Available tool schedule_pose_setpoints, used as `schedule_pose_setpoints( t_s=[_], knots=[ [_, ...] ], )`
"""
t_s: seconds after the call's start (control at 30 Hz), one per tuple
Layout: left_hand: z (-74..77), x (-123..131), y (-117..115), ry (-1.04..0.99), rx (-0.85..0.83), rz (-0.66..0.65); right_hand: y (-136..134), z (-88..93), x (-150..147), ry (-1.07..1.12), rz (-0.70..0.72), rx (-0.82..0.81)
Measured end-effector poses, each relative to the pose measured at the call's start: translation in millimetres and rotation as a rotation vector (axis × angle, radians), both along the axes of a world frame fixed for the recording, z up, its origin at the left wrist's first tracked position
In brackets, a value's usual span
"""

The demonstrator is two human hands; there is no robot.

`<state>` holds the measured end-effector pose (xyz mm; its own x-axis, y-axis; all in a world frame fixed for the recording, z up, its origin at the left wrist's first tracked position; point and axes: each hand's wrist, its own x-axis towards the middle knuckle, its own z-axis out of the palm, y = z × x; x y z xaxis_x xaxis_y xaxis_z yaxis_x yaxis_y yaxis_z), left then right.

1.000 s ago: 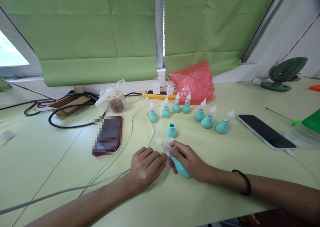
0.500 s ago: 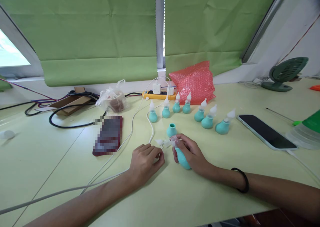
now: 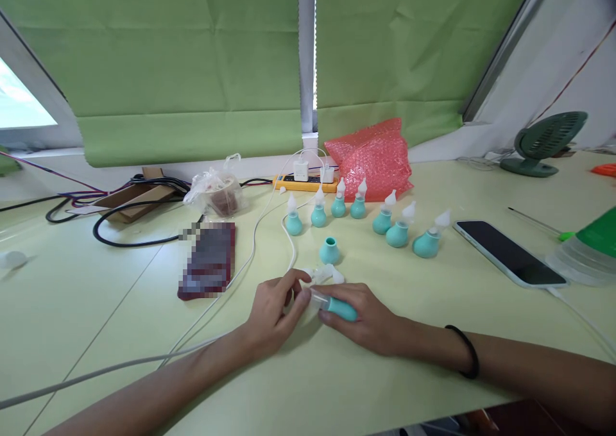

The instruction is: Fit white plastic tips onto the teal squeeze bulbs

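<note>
Work at a pale yellow-green table, as seen by a bystander. Along the far side lie a cardboard box, a plastic bag, a yellow power strip bearing two white chargers, and a red bubble-wrap bag. Seven tipped teal bulbs stand in a loose arc before these; a bulb without a tip stands nearer, mouth upward. Small translucent parts lie between it and the hands, close to the fingers. A white cable passes beneath the left forearm; a phone lies well apart, to the right.

Right hand: forearm, with black wristband, extended from the right; digits closed along both sides of a teal bulb, held above the table's near part with its clear end toward the other hand. Left hand: wrist low, thumb and forefinger curved narrowly at that clear end; whether they grip it cannot be told.
</note>
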<state>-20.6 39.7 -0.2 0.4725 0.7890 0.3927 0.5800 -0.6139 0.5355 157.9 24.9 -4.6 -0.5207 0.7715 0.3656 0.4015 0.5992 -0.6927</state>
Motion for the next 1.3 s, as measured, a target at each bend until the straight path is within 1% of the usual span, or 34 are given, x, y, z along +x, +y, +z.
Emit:
schedule_pose_setpoints(
  t_s=[0.07,0.1,0.17,0.3,0.4,0.5,0.63,0.7,0.8,1.0,1.13,1.3],
  knots=[
    [1.1,-0.1,-1.6,0.057,0.010,-0.132,-2.3,-2.2,-0.9,-0.051,0.001,0.106],
    [0.8,0.2,-1.7,0.101,0.026,-0.175,-3.3,-3.2,-1.2,-0.066,-0.003,0.147],
    [-1.3,1.1,-1.1,0.172,0.091,-0.216,-4.5,-4.7,-1.6,-0.079,-0.016,0.197],
    [-7.1,1.9,1.1,0.176,0.262,-0.186,-3.0,-5.2,-1.8,-0.159,-0.047,0.259],
    [-8.9,1.9,0.8,0.179,0.272,-0.147,-0.1,-6.5,-1.8,-0.277,-0.055,0.317],
    [-8.8,2.3,-0.6,0.258,0.284,-0.186,1.6,-8.2,-1.8,-0.320,-0.050,0.349],
    [-8.1,2.3,-0.2,0.295,0.360,-0.276,2.6,-8.0,-1.3,-0.347,0.058,0.372],
    [-7.6,2.0,0.7,0.270,0.346,-0.317,2.9,-7.2,-1.4,-0.348,0.097,0.370],
    [-6.8,1.7,1.9,0.200,0.271,-0.351,3.4,-6.2,-2.4,-0.334,0.115,0.363],
    [-5.3,1.3,2.2,0.063,0.130,-0.381,3.9,-5.6,-4.4,-0.311,0.147,0.387],
    [-3.3,1.6,1.3,0.043,0.056,-0.377,3.5,-5.3,-4.9,-0.312,0.166,0.369],
    [-2.4,2.2,0.8,0.044,0.030,-0.376,4.5,-5.3,-5.4,-0.322,0.180,0.388]
  ],
)
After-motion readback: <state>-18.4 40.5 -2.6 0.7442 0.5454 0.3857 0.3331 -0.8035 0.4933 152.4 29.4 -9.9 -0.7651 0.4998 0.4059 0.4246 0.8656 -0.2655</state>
